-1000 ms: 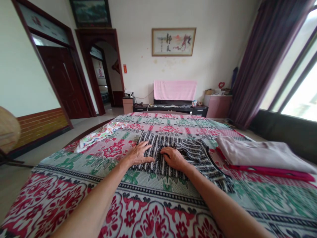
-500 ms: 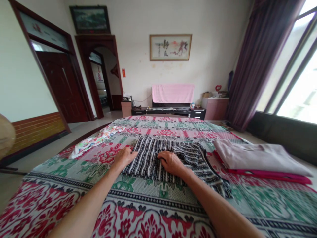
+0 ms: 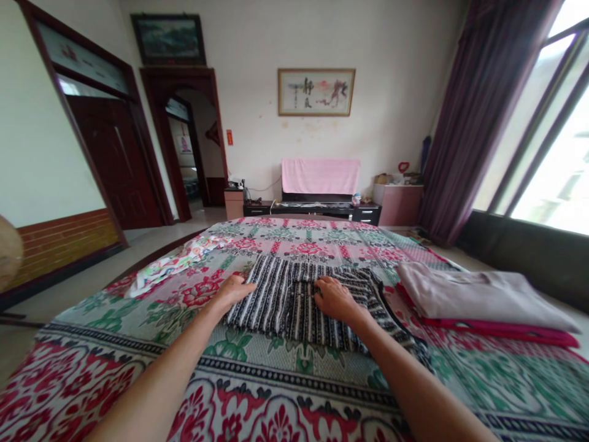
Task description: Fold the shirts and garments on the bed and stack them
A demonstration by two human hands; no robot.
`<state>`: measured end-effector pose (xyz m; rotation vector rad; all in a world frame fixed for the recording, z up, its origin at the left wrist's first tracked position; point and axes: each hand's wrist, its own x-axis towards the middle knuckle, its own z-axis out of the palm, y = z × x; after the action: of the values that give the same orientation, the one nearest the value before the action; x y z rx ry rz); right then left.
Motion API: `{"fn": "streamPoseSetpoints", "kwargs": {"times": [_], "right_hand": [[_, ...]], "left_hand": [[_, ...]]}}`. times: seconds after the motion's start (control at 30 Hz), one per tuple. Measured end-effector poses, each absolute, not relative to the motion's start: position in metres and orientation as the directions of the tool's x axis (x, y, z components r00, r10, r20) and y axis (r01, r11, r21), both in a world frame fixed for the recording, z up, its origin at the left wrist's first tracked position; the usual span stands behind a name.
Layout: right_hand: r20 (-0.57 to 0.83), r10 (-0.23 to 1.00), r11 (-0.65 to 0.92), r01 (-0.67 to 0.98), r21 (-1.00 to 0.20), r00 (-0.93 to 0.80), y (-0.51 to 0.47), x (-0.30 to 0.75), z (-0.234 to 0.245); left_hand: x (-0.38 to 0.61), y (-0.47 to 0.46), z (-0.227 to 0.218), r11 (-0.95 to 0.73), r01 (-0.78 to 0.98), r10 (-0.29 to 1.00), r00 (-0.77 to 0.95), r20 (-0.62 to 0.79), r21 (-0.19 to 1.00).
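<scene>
- A floral cloth [image 3: 175,261] lies well left of the striped garment [image 3: 276,294], which is spread on the bed [image 3: 299,368].
- The left hand [image 3: 234,288] touches the garment's left edge, fingers curled; I cannot tell its grip.
- The right hand [image 3: 335,299] lies flat on the garment, grip wide.
- A folded pile [image 3: 478,291] sits near the garment's right.

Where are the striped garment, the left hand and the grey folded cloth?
striped garment [image 3: 276,298]: head view, its flat left half.
left hand [image 3: 234,288]: head view, back of the hand.
grey folded cloth [image 3: 478,291]: head view, middle of its top face.
</scene>
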<state>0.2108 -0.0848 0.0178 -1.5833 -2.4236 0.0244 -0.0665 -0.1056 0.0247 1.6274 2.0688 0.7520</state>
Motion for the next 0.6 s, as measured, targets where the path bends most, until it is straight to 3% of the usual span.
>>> {"fn": "streamPoseSetpoints", "kwargs": {"times": [0.27, 0.6], "right_hand": [[0.247, 0.874, 0.465, 0.868, -0.171, -0.42, -0.079, 0.21, 0.017], [0.35, 0.794, 0.592, 0.762, -0.26, -0.497, -0.083, 0.193, 0.017]], "left_hand": [[-0.08, -0.1, 0.015, 0.146, 0.528, 0.963, -0.27, 0.002, 0.837], [-0.112, -0.103, 0.021, 0.19, 0.479, 0.949, -0.314, -0.035, 0.857]]}}
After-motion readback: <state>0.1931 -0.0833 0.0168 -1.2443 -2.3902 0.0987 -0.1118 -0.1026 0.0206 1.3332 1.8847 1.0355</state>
